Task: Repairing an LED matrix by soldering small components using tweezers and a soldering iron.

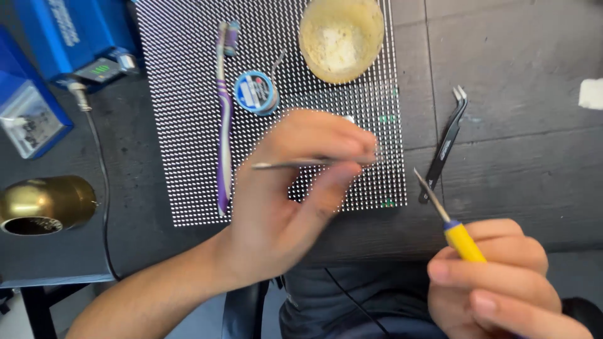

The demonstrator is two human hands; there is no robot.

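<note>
My left hand (pixel 295 188) pinching slim metal tweezers (pixel 295 165) over the dotted LED panel (pixel 188 75), my right hand (pixel 496 282) closed on a yellow-handled soldering iron (pixel 449 223), tip raised off the panel's right edge, black tweezers (pixel 446 145) beside it, toothbrush (pixel 223 119), solder spool (pixel 255 92), paste jar (pixel 341 39) resting on the panel.

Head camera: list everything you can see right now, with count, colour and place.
Dotted panel: one, black with white dots, centre of table.
Toothbrush: one, purple, on panel's left part.
Wire spool: one, blue, beside toothbrush.
Cup: one, yellowish, top of panel.
Tweezers: one, black, right of panel.
Blue box: one, top left.
Brass holder: one, left edge.
Left hand: holds thin metal tool over panel.
Right hand: holds yellow-handled iron.
</note>
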